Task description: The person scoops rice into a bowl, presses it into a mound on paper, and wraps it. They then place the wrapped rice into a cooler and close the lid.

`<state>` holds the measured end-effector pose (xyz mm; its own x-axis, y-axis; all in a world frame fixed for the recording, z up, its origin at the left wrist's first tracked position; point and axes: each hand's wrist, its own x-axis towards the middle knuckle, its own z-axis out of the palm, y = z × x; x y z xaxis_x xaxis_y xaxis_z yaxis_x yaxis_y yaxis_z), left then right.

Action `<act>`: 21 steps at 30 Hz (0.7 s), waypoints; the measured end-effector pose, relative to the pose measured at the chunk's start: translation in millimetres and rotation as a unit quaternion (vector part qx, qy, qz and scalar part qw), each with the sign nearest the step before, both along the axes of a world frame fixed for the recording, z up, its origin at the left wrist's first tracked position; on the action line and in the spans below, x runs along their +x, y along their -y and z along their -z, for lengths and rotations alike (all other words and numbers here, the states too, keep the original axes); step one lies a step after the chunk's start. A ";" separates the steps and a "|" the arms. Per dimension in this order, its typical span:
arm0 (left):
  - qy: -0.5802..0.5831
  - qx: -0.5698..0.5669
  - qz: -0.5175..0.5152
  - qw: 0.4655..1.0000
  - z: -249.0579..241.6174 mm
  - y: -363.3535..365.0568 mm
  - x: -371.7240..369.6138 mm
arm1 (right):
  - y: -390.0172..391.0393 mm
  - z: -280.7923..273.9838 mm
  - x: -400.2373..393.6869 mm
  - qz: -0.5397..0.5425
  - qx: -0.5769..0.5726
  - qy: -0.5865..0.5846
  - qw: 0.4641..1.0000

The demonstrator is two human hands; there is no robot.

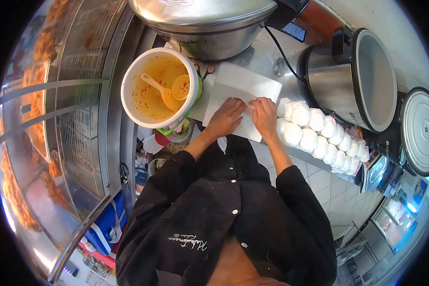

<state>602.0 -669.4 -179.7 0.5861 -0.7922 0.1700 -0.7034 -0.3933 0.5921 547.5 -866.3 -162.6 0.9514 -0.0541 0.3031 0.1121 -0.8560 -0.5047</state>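
Observation:
A stack of white paper sheets [245, 78] lies on the metal counter in front of me, and both my hands are at its near part. My left hand [228, 116] has its fingers bent and close together on the top sheet. Beside it, my right hand [264, 116] pinches at the paper, thumb against fingers. A small raised bit of paper [250, 105] shows between the fingertips. Just right of my right hand stand rows of round white wrapped bundles [292, 134]. To the left of the stack is a white bucket [127, 90] with orange residue and a pale scoop [168, 98] inside.
A large steel pot with a lid [205, 40] stands at the back. At the right are an open steel cooker [333, 71] and a round lid [418, 131]. Red-handled scissors [209, 71] lie behind the bucket. A glass display case [76, 109] with fried food borders the left.

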 end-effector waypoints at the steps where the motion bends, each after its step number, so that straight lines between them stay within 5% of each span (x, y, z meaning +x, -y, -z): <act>1: 0.030 -0.039 -0.004 0.999 3.8 -5.6 1.1 | -0.6 0.4 -1.7 0.005 0.001 0.005 1.000; 7: 0.101 -0.060 -0.103 0.988 -25.0 -6.7 5.6 | -1.2 9.1 -7.8 0.000 -0.017 0.012 1.000; 11: 0.112 -0.019 -0.127 0.985 0.5 3.3 31.4 | -0.2 10.6 -12.9 -0.003 -0.014 0.013 1.000; 17: 0.105 0.016 -0.074 0.992 5.9 -18.2 33.8 | -1.3 4.9 -22.5 0.020 0.006 -0.019 1.000; 21: -0.029 -0.050 -0.002 0.998 -6.5 -21.2 35.9 | -8.6 -0.7 -28.7 0.025 0.044 -0.049 0.997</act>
<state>637.9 -648.2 -173.2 0.6008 -0.7704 0.2135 -0.6652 -0.3336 0.6680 518.7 -857.7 -161.9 0.9718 -0.1251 0.1998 0.0159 -0.8109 -0.5850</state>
